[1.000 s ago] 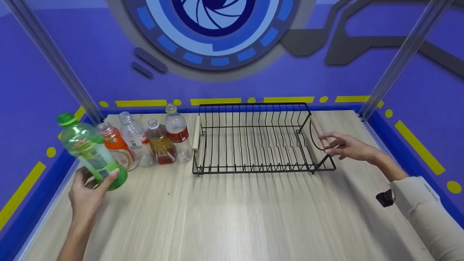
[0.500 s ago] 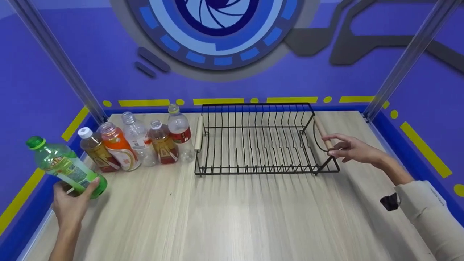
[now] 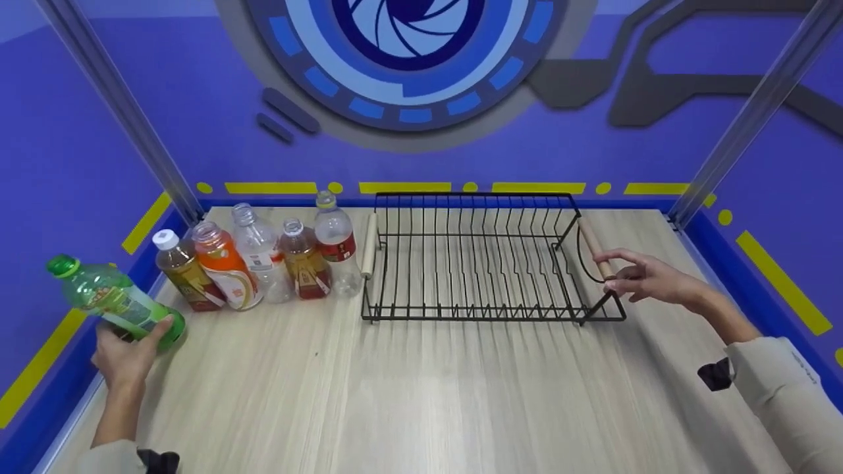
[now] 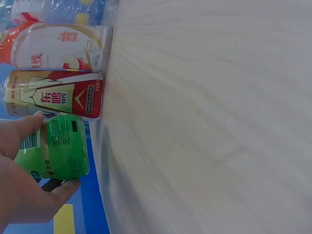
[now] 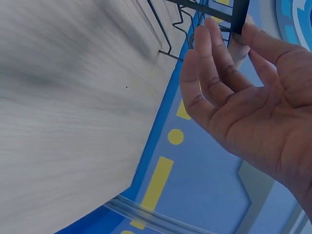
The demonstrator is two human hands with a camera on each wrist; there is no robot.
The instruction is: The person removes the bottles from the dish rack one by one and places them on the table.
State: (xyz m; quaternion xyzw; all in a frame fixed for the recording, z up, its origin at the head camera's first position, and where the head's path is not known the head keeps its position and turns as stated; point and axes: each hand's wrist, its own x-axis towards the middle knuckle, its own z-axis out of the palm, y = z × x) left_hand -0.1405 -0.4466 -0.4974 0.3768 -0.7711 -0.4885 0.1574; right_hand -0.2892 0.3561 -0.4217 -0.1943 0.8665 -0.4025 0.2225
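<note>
The wide front part of the wooden table [image 3: 421,395] is open, and a hand can pass freely there between both sides. At the back, the black wire rack [image 3: 474,263] takes the middle, and its thin upright wires block the way across it. Just left of the rack, a row of bottles [image 3: 263,263] stands close together against the back left corner. The blue border [image 3: 757,276] closes the table edges.

The left hand [image 3: 125,355] covers the green bottle's [image 3: 108,299] base. In the wrist view the rack [image 5: 204,14] beside the right hand [image 5: 253,97] is cut off.
</note>
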